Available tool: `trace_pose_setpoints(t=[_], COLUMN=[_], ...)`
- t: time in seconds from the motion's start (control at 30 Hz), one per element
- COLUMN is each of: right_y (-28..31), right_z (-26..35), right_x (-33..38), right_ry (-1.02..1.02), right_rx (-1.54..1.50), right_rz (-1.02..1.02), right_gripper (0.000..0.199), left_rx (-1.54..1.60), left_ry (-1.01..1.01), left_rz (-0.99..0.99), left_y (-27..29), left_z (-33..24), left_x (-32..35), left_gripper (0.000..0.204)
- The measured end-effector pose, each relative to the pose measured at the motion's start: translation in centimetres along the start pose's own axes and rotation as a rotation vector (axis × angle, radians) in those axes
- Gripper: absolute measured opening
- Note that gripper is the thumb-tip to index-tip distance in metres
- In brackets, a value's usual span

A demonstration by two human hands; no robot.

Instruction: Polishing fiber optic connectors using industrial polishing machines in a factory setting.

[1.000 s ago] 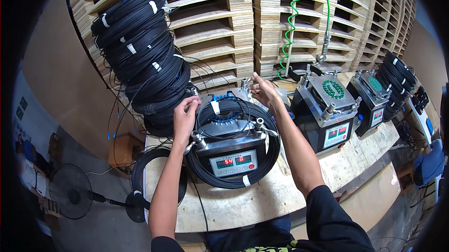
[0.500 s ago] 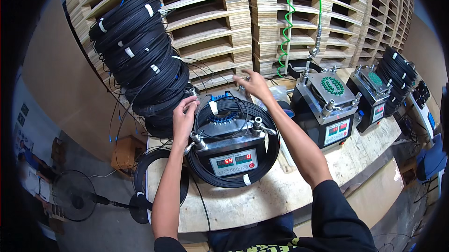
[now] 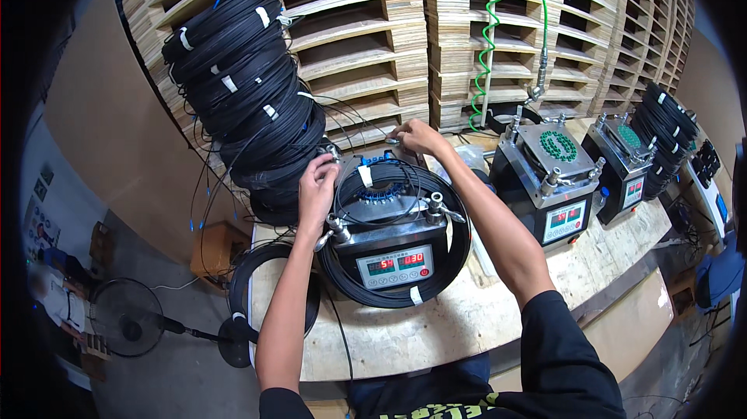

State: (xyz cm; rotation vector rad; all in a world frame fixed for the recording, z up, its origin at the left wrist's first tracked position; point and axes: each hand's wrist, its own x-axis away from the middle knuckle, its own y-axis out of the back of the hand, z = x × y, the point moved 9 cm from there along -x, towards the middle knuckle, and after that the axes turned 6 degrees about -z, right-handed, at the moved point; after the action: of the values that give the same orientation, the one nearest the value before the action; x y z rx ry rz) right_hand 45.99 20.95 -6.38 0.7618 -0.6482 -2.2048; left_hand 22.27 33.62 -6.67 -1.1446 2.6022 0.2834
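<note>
In front of me stands a black and metal polishing machine [image 3: 397,234] with a lit red readout [image 3: 399,266]. A coil of black cable [image 3: 366,295], tied with white tape, is looped around it. Blue connectors [image 3: 380,192] ring its top plate. My left hand [image 3: 316,189] has its fingers curled at the back left clamp handle [image 3: 332,153]; the fingertips are partly hidden. At the back right corner my right hand [image 3: 421,139] pinches another metal clamp handle [image 3: 394,141]. Two more clamp posts [image 3: 337,226] stand at the front corners.
A tall stack of black cable coils [image 3: 245,84] rises at the left. Two similar machines [image 3: 556,178] with green-ringed tops stand to the right on the wooden table [image 3: 459,322]. Behind are stacked pallets [image 3: 350,45]; green coiled hoses [image 3: 490,22] hang there. A fan [image 3: 128,318] stands left.
My right hand has come down, its spread fingers closing onto the back right clamp handle. My left hand stays near the back left one. The machine's right-hand readout has changed.
</note>
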Motion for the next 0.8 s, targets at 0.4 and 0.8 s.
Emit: trace_pose_setpoints(t=[0.4,0.8], right_y=[4.4,3.0], right_z=[3.6,2.4], right_x=[9.7,12.3], right_ry=[0.099,-0.065], right_rx=[-0.232,-0.281], right_rz=[-0.346,-0.344], right_gripper=[0.052,0.040], left_rx=[0.330,0.480], left_ry=[0.555,0.719], left_rz=[-0.100,-0.220], left_y=[2.2,0.2], left_z=[8.7,12.6], left_x=[-4.1,-7.9], left_gripper=[0.074,0.030])
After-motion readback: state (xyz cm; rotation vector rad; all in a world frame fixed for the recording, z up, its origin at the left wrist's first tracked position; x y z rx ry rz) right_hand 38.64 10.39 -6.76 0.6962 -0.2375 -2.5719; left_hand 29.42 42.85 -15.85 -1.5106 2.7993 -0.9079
